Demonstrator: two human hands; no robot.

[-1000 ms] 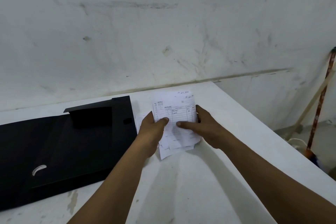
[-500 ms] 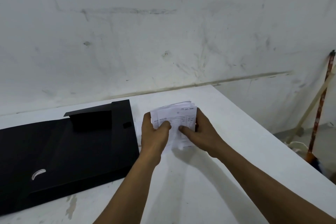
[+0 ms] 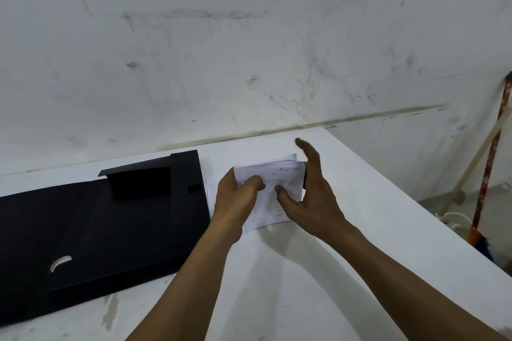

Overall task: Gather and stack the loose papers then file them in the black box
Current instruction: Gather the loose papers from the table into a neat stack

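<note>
A stack of white printed papers [image 3: 279, 177] stands on its lower edge on the white table [image 3: 277, 271]. My left hand [image 3: 235, 202] grips the stack's left side, thumb across the front sheet. My right hand [image 3: 313, 196] is at the stack's right edge with fingers spread and lifted; only its thumb touches the front sheet. The black box [image 3: 105, 219] lies open and flat just left of my left hand, with a raised flap at its back. One more sheet [image 3: 212, 192] lies flat between the box and my left hand, mostly hidden.
A stained white wall runs close behind the table. The table's right edge drops off to a floor where a red-handled tool [image 3: 490, 169] and a wooden stick [image 3: 476, 155] lean against the wall. A white cable [image 3: 454, 219] lies on the floor.
My right hand has let go of the stack's right side and spread its fingers. The stack has tipped more upright and its sheets are squared; my left hand keeps its grip.
</note>
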